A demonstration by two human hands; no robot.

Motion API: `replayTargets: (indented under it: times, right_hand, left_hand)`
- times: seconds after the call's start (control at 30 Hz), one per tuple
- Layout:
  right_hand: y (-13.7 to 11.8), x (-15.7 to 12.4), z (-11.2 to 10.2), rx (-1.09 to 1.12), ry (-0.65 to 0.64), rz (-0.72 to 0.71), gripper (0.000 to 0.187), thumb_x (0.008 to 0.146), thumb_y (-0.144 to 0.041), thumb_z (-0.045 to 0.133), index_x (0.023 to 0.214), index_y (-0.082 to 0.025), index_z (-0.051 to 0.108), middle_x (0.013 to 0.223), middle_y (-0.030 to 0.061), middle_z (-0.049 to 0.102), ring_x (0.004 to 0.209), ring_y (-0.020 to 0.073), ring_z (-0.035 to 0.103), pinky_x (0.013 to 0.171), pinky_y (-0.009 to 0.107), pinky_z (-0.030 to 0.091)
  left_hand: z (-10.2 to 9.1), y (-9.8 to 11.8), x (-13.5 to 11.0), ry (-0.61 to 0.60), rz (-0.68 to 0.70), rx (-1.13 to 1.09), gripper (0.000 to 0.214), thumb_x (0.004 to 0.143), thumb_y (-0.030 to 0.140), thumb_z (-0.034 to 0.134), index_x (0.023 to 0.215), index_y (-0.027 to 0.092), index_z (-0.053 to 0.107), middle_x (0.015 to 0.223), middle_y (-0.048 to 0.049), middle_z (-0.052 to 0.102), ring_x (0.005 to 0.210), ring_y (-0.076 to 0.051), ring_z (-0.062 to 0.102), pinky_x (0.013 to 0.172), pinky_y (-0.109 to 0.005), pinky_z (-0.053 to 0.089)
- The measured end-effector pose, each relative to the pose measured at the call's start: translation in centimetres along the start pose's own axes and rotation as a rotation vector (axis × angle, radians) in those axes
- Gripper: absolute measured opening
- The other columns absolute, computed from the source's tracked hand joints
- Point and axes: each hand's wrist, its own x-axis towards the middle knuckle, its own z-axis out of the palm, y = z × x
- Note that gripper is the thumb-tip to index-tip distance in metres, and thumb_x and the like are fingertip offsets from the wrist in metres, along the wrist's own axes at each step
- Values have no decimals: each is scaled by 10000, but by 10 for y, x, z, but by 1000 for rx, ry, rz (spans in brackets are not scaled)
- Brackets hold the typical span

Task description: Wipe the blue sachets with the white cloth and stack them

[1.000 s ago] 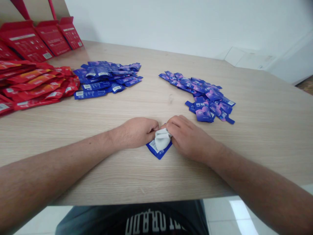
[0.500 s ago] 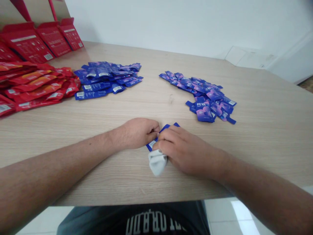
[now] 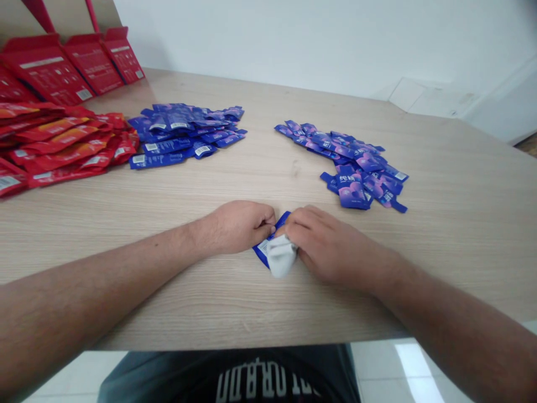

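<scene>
A single blue packet [image 3: 263, 250] lies flat on the wooden table [image 3: 440, 224] near its front edge. My left hand [image 3: 239, 226] is closed, with its fingertips pinching the packet's upper edge and holding it down. My right hand [image 3: 331, 246] is closed on a small wad of white cloth [image 3: 280, 257] and presses it onto the packet. Most of the packet is hidden under the cloth and my fingers.
A pile of blue packets [image 3: 350, 162] lies at the right, another blue pile [image 3: 184, 131] at the left middle. Red packets [image 3: 59, 145] are heaped at the far left, with red boxes [image 3: 62, 67] behind them. A white wall stands behind the table.
My right hand drew the cloth toward me, off the packet's near corner, then moved it back up onto the packet. My left hand stayed in place.
</scene>
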Motion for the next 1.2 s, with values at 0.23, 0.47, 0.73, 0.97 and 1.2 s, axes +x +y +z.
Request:
replayTargets:
  times: [0.23,0.47,0.73,0.97,1.2]
  right_hand:
    - [-7,2,2,38,-13,-111,195,978,-158,447,1059,-169,624,1032,98,595,1008,240,509,930,422,436]
    - [2,1,2,-29,60,70,167,950,-127,463,1030,-129,610,1070,137,577,1034,266,495,936,439,440]
    - [12,-2,0,73,-39,-42,154,928,-102,494,1020,-160,603,1049,91,580,1006,233,511,952,402,440]
    - [16,3,2,103,24,4,173,919,-93,482,1035,-158,592,1084,110,586,1046,246,519,968,415,445]
    - [40,-5,-13,188,430,207,310,858,-69,517,1136,-195,568,1108,92,606,1054,255,571,936,407,460]
  left_hand:
    - [-2,2,-2,-6,5,-21,227,898,322,467,885,229,674,775,8,693,705,-148,597,578,-239,357]
    - [-2,3,-1,-6,-11,-1,223,890,299,466,892,227,677,803,-2,705,720,-156,600,591,-248,366]
    - [-3,2,-1,-27,39,-2,213,900,297,465,911,234,668,805,5,692,721,-149,597,607,-244,378]
    - [-5,4,-2,-23,17,2,213,885,280,462,859,219,665,770,-3,683,694,-152,590,582,-248,364]
    - [-9,-3,-3,87,-59,-96,210,898,340,483,868,203,638,727,20,662,645,-128,572,582,-242,369]
